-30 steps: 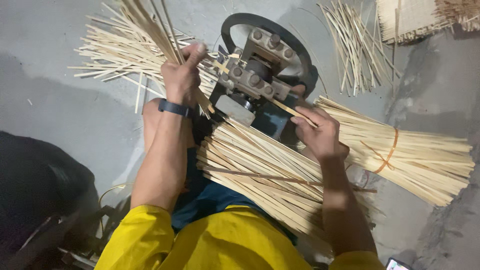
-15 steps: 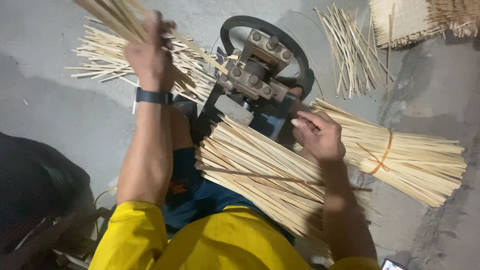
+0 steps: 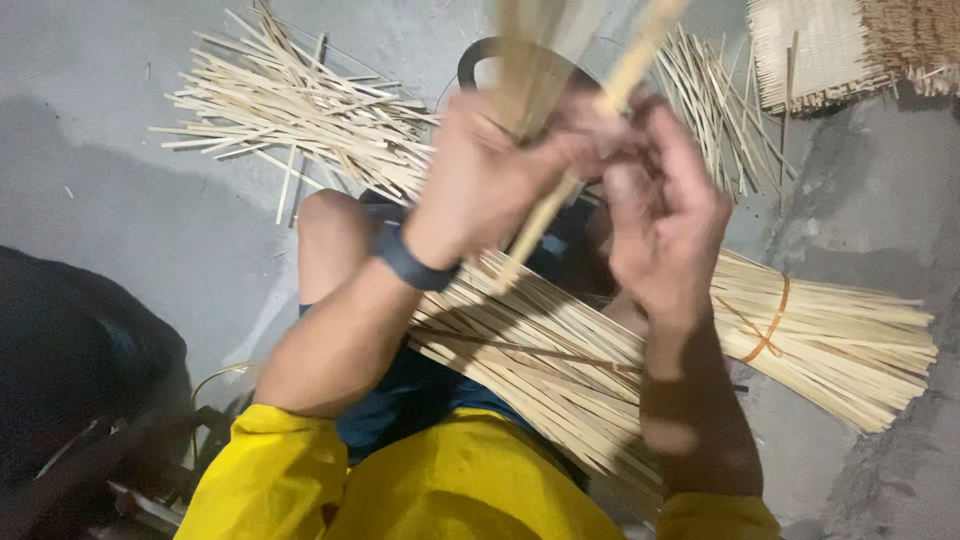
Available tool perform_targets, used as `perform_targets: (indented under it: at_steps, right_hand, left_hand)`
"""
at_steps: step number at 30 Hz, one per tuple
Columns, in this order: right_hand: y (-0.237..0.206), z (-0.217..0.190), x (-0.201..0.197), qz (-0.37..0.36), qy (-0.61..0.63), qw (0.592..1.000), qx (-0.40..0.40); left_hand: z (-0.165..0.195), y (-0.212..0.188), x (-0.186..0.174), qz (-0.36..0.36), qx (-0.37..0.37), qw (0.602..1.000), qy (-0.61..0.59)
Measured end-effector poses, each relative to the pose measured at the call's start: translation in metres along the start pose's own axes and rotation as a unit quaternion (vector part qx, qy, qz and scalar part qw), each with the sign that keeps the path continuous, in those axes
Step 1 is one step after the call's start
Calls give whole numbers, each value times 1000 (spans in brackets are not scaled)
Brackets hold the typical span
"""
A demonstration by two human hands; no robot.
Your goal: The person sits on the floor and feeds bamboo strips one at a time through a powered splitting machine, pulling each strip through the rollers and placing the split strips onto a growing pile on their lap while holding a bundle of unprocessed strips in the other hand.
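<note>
While both hands are raised close together over the lap, the left hand [image 3: 480,180] is closed round a few pale bamboo strips [image 3: 530,60] that stand upward, blurred. The right hand [image 3: 665,215] sits just beside it, fingers curled on a single strip [image 3: 545,215] slanting down. A bound bundle [image 3: 830,335] lies to the right, loose slivers [image 3: 290,105] far left.

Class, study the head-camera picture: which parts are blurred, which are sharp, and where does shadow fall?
Head view: both hands, left hand and right hand, and the raised bamboo strips are motion-blurred; the tied bundle and loose strips on the floor stay fairly sharp; dark shadow fills the lower left.
</note>
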State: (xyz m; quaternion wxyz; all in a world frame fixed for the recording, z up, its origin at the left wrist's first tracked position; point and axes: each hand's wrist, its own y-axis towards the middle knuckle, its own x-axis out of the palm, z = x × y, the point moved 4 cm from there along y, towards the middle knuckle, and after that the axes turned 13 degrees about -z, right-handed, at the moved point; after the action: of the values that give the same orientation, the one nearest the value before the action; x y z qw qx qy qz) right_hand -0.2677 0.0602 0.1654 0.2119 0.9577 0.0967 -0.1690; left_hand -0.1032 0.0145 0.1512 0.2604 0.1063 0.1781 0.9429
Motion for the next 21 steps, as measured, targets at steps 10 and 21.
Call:
perform_targets:
  at_steps: [10, 21]
  right_hand:
    - [-37, 48, -62, 120, 47, 960, 251]
    - [-185, 153, -124, -209, -369, 904, 42]
  left_hand:
    - [-49, -21, 22, 73, -205, 967, -136]
    - [-89, -48, -145, 255, -165, 937, -172]
